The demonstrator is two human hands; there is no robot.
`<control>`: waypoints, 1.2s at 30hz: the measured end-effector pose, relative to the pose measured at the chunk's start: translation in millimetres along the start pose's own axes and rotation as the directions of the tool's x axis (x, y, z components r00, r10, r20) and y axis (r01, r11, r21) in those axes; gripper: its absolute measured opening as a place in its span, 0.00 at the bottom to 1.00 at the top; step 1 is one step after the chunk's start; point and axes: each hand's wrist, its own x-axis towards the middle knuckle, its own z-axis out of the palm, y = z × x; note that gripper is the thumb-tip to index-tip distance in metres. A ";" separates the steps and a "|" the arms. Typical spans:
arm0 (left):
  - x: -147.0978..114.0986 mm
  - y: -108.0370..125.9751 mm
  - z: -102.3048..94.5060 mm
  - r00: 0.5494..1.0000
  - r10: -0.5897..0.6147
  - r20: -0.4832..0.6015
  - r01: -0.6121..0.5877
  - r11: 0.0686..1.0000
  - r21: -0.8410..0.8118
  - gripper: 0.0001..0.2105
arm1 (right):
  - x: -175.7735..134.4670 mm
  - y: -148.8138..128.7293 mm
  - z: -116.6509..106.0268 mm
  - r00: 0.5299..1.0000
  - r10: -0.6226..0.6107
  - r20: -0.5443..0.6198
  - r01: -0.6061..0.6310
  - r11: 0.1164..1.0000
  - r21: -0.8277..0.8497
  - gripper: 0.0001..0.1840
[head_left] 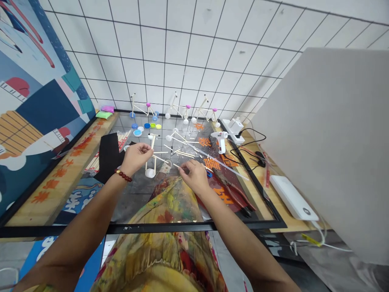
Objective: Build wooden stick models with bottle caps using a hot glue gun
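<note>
My left hand pinches the upright of a small tricycle model made of pale wooden sticks. A white bottle cap forms a wheel at its near end, and a dark-tipped crossbar tops the upright. My right hand is closed at the fingertips on a short thin stick, just right of the model. Beyond my hands lies another stick frame with white cap wheels. Loose cut sticks and small scraps are scattered on the glass tabletop.
Three similar tricycle models with pink seats stand along the back. Coloured caps lie before them. A white glue gun, power strip and red-handled pliers are right. Black sheet and bundled sticks sit left.
</note>
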 end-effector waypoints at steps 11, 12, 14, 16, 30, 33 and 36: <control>-17.6 25.9 -6.4 0.975 0.221 0.003 -0.221 0.975 0.014 0.11 | 10.5 -8.5 5.7 0.989 0.112 0.101 -0.118 0.991 0.056 0.06; -18.6 26.5 -5.7 0.974 0.228 0.009 -0.228 0.974 0.003 0.12 | 11.1 -7.4 5.7 0.988 0.120 0.102 -0.127 0.990 0.065 0.06; -20.7 27.2 -3.5 0.976 0.215 0.030 -0.214 0.976 -0.027 0.12 | 12.0 -5.6 5.8 0.987 0.121 0.102 -0.129 0.989 0.079 0.05; -22.7 28.1 -0.9 0.981 0.186 0.052 -0.183 0.982 -0.051 0.12 | 12.6 -4.5 5.8 0.989 0.109 0.098 -0.118 0.989 0.086 0.04; -31.3 30.2 8.6 0.947 0.314 0.071 -0.319 0.944 0.085 0.09 | 8.9 -3.1 5.8 0.989 0.093 0.114 -0.101 0.993 0.060 0.08; -33.0 32.1 10.8 0.954 0.295 0.063 -0.300 0.950 0.092 0.09 | 9.1 -3.1 5.7 0.990 0.085 0.111 -0.090 0.995 0.042 0.09; -34.0 33.5 13.3 0.958 0.282 0.054 -0.286 0.954 0.091 0.10 | 9.6 -4.0 5.1 0.990 0.086 0.112 -0.090 0.995 0.032 0.10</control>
